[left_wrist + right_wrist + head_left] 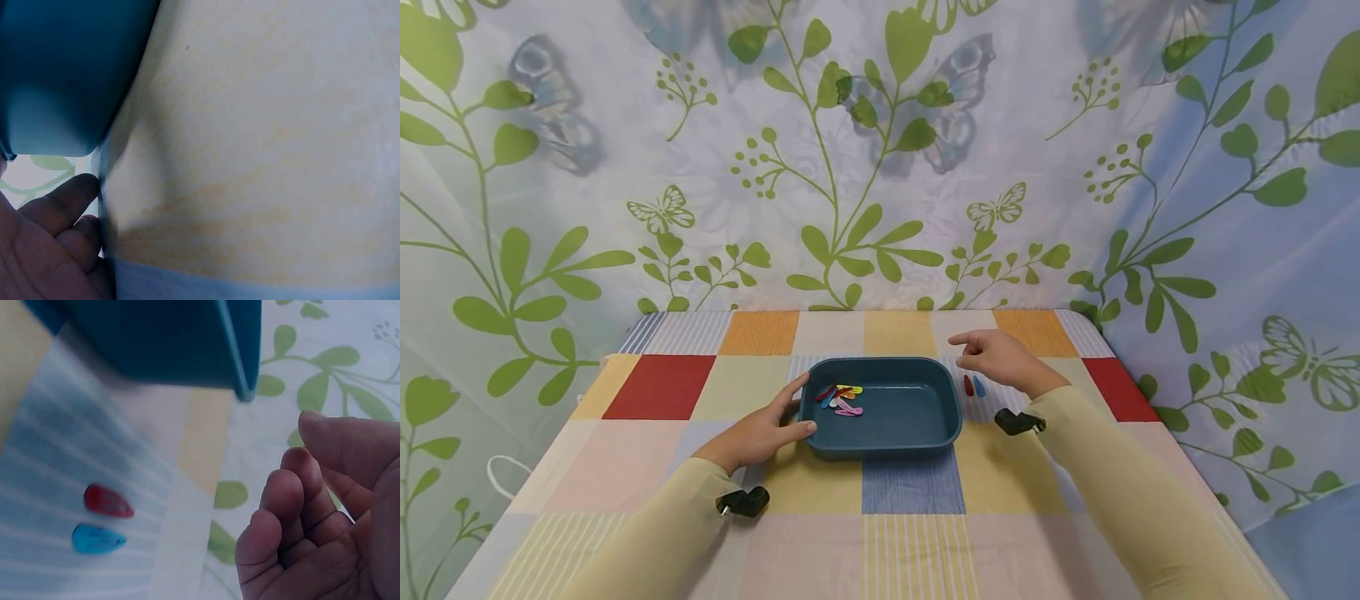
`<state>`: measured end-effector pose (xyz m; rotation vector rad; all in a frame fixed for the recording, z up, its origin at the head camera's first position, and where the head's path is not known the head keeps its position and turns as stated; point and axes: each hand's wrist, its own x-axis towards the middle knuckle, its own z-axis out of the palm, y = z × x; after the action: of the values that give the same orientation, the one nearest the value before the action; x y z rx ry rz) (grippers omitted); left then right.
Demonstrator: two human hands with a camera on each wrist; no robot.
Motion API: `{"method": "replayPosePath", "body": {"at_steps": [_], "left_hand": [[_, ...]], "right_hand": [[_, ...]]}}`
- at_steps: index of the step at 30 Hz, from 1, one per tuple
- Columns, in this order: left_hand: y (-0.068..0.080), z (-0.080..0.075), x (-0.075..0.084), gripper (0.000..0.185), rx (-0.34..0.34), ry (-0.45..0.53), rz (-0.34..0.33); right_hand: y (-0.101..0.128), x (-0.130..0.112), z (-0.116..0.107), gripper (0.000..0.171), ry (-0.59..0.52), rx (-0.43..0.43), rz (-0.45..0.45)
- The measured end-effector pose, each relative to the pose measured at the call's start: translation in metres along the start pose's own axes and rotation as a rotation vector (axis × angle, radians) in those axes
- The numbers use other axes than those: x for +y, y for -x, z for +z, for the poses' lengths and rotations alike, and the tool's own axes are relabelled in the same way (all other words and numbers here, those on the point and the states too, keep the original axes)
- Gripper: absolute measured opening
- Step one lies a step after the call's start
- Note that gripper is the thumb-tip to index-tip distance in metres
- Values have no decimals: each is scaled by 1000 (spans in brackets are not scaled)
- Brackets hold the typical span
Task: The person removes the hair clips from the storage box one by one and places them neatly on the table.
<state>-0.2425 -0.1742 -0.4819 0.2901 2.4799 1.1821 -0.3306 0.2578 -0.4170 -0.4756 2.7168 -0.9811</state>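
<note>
Patchwork-covered bench (662,387): spread left hand (762,431) touches rectangular teal tray (898,412); relaxed, empty right hand (1002,357) hovers near red teardrop-shaped clip (968,386).

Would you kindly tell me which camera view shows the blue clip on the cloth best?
The right wrist view: the blue clip appears large and whole there, beside the red clip. The head view has it much smaller, right of the tray; the left wrist view does not show it.

Dark teal rectangular tray (902,408), upright, left end touching left fingers (792,389). Inside, toward those fingers, multicoloured clips (847,408) jumbled. Red clip (968,386), blue clip (979,387) side by side, near right fingers (967,337).
</note>
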Motion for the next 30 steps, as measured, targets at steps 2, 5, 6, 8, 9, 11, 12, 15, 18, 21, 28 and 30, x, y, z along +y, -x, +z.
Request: {"method": "replayPosePath", "body": {"at_steps": [2,5,6,8,9,11,12,15,18,21,28,30], "left_hand": [[0,0,0,89,1,-2,-2],[1,0,1,89,2,-4,-6],[1,0,1,89,2,-6,-6],[1,0,2,89,1,-8,-5],[1,0,2,89,2,-8,-6],[1,0,3,89,2,-7,-9],[2,0,3,89,2,-6,-11],[2,1,4,89,0,-11,-10],[3,1,5,89,-2,-14,-14],[3,1,5,89,-1,-12,-16],[3,0,4,88,4,-6,-16],[3,0,4,89,6,-8,-14]], "right_hand": [[-1,-5,1,45,1,-8,-17],[-3,-12,3,46,5,-27,-34],[-3,-15,3,46,6,-34,-38],[-4,-21,4,47,4,-48,-45],[-4,-24,5,47,2,-55,-52],[-5,-29,7,47,-10,-69,-67],[-6,-31,7,47,-16,-75,-73],[-8,-38,11,48,-13,-87,-95],[-11,-43,14,47,-3,-91,-112],[-14,-47,18,47,7,-93,-130],[-20,-62,27,46,42,-98,-147],[-21,-66,29,46,50,-101,-150]]}}
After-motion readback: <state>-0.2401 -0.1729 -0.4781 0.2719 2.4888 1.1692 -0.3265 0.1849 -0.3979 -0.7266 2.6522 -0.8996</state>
